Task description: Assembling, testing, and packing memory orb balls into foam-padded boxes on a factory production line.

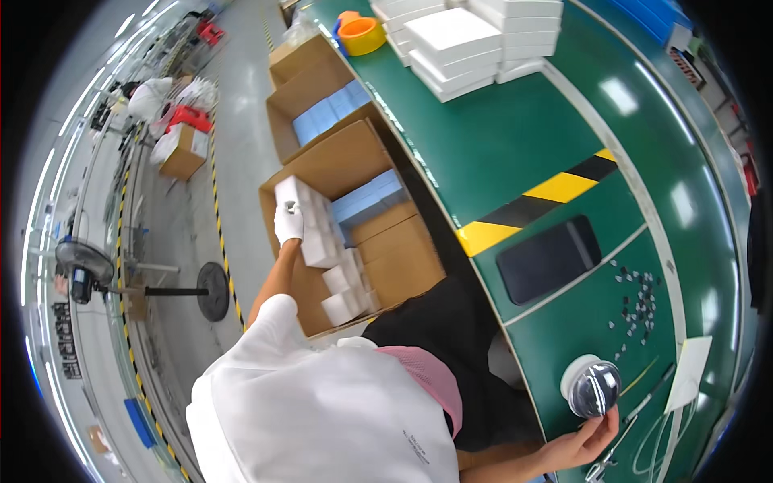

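Note:
My left hand (287,225), in a white glove, reaches into an open cardboard box (394,274). Its curled fingers grip the end of a white box (293,191) in a row of white boxes along the left wall. Blue boxes (370,200) lie beside that row. Over the green table, my bare right hand (592,439) has its fingertips closed on the lower edge of a round, shiny clear dome with a dark inside (594,389). A white round piece (573,372) shows behind the dome, partly hidden by it.
A black flat device (549,259) lies by yellow-black tape (555,193). Small dark and silver pieces (638,306) are scattered near thin tools (651,396) and a white card (689,373). White boxes (455,48) and tape rolls (362,35) stand at the back. A fan (84,270) stands left.

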`<action>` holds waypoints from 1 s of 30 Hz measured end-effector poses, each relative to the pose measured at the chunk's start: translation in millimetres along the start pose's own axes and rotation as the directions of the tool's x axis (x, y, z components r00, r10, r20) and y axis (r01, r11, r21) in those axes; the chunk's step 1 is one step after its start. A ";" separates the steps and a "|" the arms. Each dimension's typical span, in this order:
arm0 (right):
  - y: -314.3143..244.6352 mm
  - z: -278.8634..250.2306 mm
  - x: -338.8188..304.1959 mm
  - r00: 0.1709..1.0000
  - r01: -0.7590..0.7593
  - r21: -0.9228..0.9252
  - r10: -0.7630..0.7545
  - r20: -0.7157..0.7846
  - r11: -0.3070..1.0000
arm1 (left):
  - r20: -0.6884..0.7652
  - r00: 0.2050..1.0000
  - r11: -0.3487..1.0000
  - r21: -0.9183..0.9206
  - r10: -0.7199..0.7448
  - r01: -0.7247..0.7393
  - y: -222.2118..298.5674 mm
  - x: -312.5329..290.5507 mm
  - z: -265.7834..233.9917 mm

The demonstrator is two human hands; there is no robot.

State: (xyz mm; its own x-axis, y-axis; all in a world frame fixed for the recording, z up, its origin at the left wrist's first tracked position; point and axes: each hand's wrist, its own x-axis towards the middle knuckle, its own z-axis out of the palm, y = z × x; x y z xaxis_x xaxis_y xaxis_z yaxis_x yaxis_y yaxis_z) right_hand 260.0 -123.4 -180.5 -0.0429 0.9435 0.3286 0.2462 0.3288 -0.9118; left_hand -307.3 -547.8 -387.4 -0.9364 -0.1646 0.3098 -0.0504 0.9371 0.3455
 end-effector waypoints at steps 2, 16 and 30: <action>3.6 1.5 0.2 0.999 -0.014 -0.012 0.014 -0.035 1.000 | 0.061 0.995 0.994 0.082 -0.083 0.078 -40.5 -9.8 5.6; 11.1 -4.9 7.2 0.975 -0.006 -0.417 -0.087 -0.205 0.909 | 0.676 0.631 0.871 0.491 -0.381 0.001 -75.1 -200.3 42.1; 16.8 -19.0 3.2 0.977 -0.017 -0.385 -0.067 -0.204 0.923 | 0.738 0.521 0.838 0.540 -0.428 -0.076 -45.5 -242.8 64.0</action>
State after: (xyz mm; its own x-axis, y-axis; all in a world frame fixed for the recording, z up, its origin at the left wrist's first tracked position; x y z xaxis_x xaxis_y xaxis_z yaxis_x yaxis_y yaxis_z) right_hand 282.4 -115.7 -190.1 0.1394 0.8909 0.4322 0.6010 0.2707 -0.7520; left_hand -99.9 -530.8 -535.1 -0.7230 -0.2595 -0.6403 -0.1584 0.9644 -0.2120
